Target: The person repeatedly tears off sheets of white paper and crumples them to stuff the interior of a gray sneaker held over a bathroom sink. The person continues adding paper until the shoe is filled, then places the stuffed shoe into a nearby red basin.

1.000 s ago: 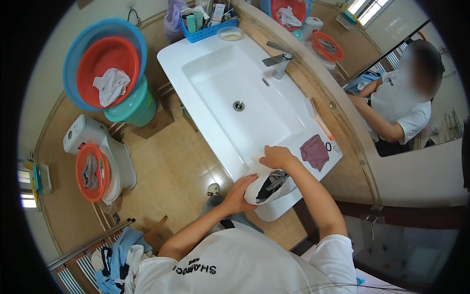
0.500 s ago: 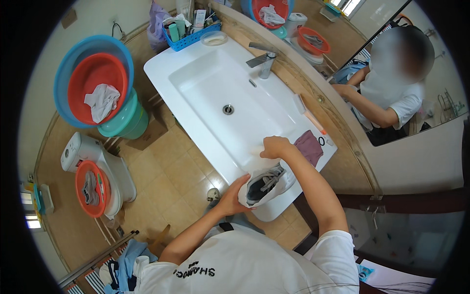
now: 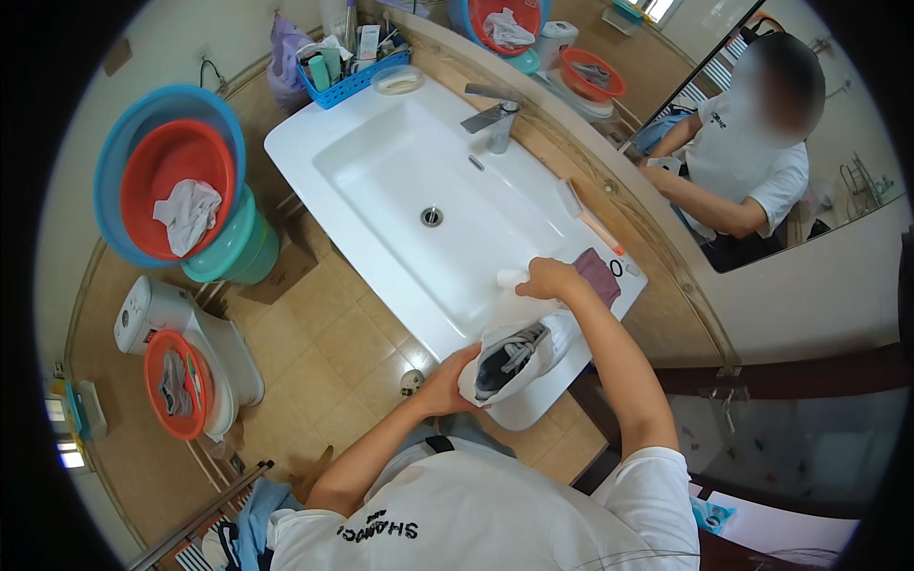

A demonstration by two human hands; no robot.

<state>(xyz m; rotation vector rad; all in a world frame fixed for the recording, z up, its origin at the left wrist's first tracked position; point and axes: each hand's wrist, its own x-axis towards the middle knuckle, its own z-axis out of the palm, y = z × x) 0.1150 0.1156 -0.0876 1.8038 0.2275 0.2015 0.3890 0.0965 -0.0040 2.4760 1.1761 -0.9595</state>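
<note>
A shoe (image 3: 514, 358) with grey laces and a dark inside lies at the near right corner of the sink, with thin white paper wrapped around its sides. My left hand (image 3: 449, 379) is closed around one end of the shoe, pressing the paper to it. Just beyond, my right hand (image 3: 550, 279) grips a small white paper roll (image 3: 510, 278). From the roll a loose white strip runs down to the shoe. The fingertips of my right hand are partly hidden behind the hand itself.
The white sink (image 3: 381, 152) has a chrome faucet (image 3: 497, 119) at its back. On its right rim lie a mauve cloth (image 3: 596, 278) and an orange-handled brush (image 3: 602, 231). A blue basket (image 3: 357, 84) stands far left. Basins (image 3: 114, 171) and a toilet (image 3: 246, 357) are at the left.
My right hand has turned a little, and the white roll now shows at its fingers with the strip drawn toward the shoe. My left hand keeps its hold. The whole view has shifted slightly.
</note>
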